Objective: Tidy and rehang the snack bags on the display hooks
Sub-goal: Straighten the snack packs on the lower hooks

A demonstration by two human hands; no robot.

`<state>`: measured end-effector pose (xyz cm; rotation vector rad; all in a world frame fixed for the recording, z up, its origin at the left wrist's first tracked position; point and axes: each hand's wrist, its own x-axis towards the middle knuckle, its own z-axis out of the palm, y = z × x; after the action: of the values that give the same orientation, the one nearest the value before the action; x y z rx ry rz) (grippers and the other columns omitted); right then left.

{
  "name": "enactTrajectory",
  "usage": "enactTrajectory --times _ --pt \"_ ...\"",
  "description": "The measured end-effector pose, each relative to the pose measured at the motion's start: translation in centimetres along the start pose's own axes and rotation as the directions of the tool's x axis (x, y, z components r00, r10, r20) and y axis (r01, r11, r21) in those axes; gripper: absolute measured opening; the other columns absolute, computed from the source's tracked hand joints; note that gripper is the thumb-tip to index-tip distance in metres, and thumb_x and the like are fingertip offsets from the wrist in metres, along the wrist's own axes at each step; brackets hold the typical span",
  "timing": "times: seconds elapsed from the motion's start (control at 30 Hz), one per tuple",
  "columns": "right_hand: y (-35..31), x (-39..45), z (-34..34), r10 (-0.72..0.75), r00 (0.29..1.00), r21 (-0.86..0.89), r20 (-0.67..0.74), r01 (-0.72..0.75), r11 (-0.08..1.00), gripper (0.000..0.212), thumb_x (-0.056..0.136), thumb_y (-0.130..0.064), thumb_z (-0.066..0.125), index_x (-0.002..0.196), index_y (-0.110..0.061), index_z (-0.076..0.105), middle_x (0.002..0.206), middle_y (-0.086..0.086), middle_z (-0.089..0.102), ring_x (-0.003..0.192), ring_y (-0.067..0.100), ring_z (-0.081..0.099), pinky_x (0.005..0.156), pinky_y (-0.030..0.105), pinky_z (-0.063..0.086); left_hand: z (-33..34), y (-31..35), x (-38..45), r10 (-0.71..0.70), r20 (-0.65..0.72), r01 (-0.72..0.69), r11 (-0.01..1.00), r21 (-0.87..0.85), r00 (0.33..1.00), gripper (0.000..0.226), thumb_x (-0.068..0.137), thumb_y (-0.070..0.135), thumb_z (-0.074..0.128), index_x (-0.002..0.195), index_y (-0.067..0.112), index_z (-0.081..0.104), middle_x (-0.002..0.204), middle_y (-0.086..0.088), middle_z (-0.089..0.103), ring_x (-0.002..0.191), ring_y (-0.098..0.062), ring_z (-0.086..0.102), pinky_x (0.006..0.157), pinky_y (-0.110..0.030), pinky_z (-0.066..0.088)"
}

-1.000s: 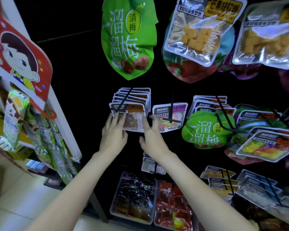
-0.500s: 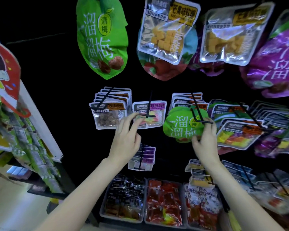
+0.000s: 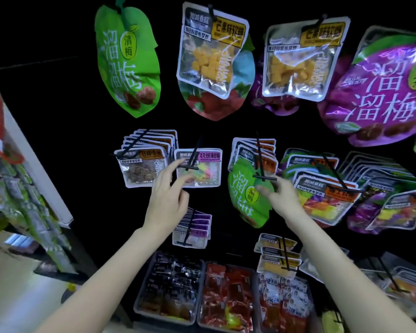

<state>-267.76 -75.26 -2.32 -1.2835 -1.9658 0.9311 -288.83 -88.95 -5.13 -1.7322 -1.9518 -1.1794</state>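
Two bare hands are raised in front of a dark display wall hung with snack bags on black hooks. The left hand (image 3: 167,195) is held with its fingers loosely spread and nothing gripped; its fingertips lie just in front of the lower left corner of a clear bag of coloured sweets (image 3: 198,168), which hangs on a hook (image 3: 192,156) in the middle row. Whether the fingertips touch that bag cannot be told. Just to the left, a stack of clear bags with brown pieces (image 3: 142,168) is hung on its own hook.

The right hand (image 3: 282,197) is pressed against the right edge of a small green plum bag (image 3: 244,195), with finger and thumb curled onto it in a pinch. This green bag is tilted, its top turned to the right, and it hangs at the front end of a hook (image 3: 261,162), before a stack of orange-labelled bags (image 3: 252,150).

Along the top row, a large green bag (image 3: 127,61), two clear bags of yellow cubes (image 3: 211,51) and a large purple bag (image 3: 382,92) are hung. Near the lower edge of the wall, trays of dark and red packets (image 3: 197,292) are seen, and at the left edge a white rack with green packets (image 3: 27,205) is visible.
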Motion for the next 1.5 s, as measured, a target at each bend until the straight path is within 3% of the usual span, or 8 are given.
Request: enactTrajectory --times 0.23,0.4,0.57,0.7,1.0,1.13,1.23,1.5 --pt "-1.5 -5.7 -0.9 -0.201 0.95 -0.14 0.239 0.238 0.961 0.038 0.09 -0.028 0.058 0.123 -0.011 0.055 0.132 -0.007 0.048 0.122 0.012 0.046 0.11 0.034 0.029 -0.2 2.2 0.2 -0.122 -0.095 0.106 0.982 -0.156 0.988 0.034 0.08 0.005 0.042 0.106 0.011 0.063 0.132 -0.008 0.045 0.123 -0.019 0.033 0.102 -0.039 0.033" --pt "-7.3 -6.8 -0.8 -0.494 0.868 -0.123 0.049 0.496 0.86 0.015 0.09 -0.026 0.06 0.103 -0.02 0.059 0.076 -0.008 0.062 0.052 0.001 0.048 0.053 0.014 0.035 -3.8 2.9 1.9 -0.05 -0.101 0.024 0.97 -0.243 0.994 0.029 0.087 0.01 0.043 0.111 0.009 0.06 0.123 0.0 0.048 0.116 0.002 0.032 0.099 -0.004 0.018" --pt "-14.3 -5.1 0.5 -0.635 0.761 0.013 -0.132 0.642 0.767 0.011 0.081 -0.025 0.063 0.088 -0.016 0.063 0.077 -0.022 0.058 0.072 -0.013 0.055 0.067 0.007 0.038 -9.2 2.5 4.1 -0.085 0.056 0.101 0.877 -0.47 0.995 0.041 0.093 0.021 0.056 0.129 0.027 0.039 0.114 0.016 0.046 0.107 -0.009 0.053 0.085 -0.019 0.045" --pt "-19.3 -4.4 2.8 -0.673 0.705 0.057 -0.223 0.699 0.713 0.027 0.085 -0.014 0.066 0.108 -0.023 0.057 0.104 -0.025 0.055 0.1 -0.007 0.051 0.091 0.007 0.037 -13.8 1.1 6.1 -0.145 -0.07 0.075 0.799 -0.597 0.987 0.054 0.088 0.01 0.061 0.116 0.05 0.036 0.103 0.006 0.053 0.096 -0.011 0.062 0.079 -0.021 0.051" --pt "-26.2 -1.8 6.6 -0.803 0.59 -0.084 -0.089 0.799 0.596 0.033 0.089 -0.013 0.061 0.122 -0.014 0.061 0.116 0.008 0.049 0.11 0.013 0.046 0.096 0.021 0.035 -17.5 -1.0 10.0 -0.315 -0.42 0.103 0.885 -0.454 0.851 0.041 0.094 0.001 0.043 0.126 0.025 0.052 0.11 0.0 0.04 0.092 0.009 0.044 0.079 -0.001 0.033" --pt "-29.0 0.3 7.1 -0.885 0.423 -0.207 -0.194 0.864 0.459 0.035 0.087 0.002 0.054 0.122 -0.001 0.059 0.111 0.014 0.056 0.103 0.018 0.051 0.088 0.01 0.035 -17.7 -0.8 12.4 -0.303 -0.441 0.164 0.931 -0.326 0.845 0.045 0.095 0.005 0.041 0.136 0.025 0.047 0.138 -0.004 0.031 0.128 -0.02 0.029 0.105 -0.022 0.023" --pt "-30.4 2.0 7.2 -0.874 0.419 -0.199 -0.246 0.861 0.469 0.035 0.088 0.004 0.051 0.122 0.0 0.06 0.111 0.014 0.056 0.107 0.021 0.053 0.091 0.011 0.034 -17.6 -0.8 14.3 -0.2 -0.42 0.174 0.98 -0.1 0.885 0.045 0.098 0.013 0.039 0.142 0.021 0.039 0.156 0.001 0.016 0.143 -0.022 0.007 0.113 -0.044 0.011" --pt "-30.5 5.3 8.5 -0.815 0.531 -0.184 -0.232 0.798 0.573 0.036 0.093 0.002 0.047 0.128 0.0 0.053 0.122 0.015 0.051 0.118 0.025 0.048 0.094 0.01 0.024 -15.7 -2.1 17.1 -0.039 -0.202 0.059 0.993 0.097 0.979 0.051 0.101 0.022 0.031 0.15 0.019 0.015 0.158 0.006 0.002 0.145 -0.015 0.005 0.115 -0.038 0.013"
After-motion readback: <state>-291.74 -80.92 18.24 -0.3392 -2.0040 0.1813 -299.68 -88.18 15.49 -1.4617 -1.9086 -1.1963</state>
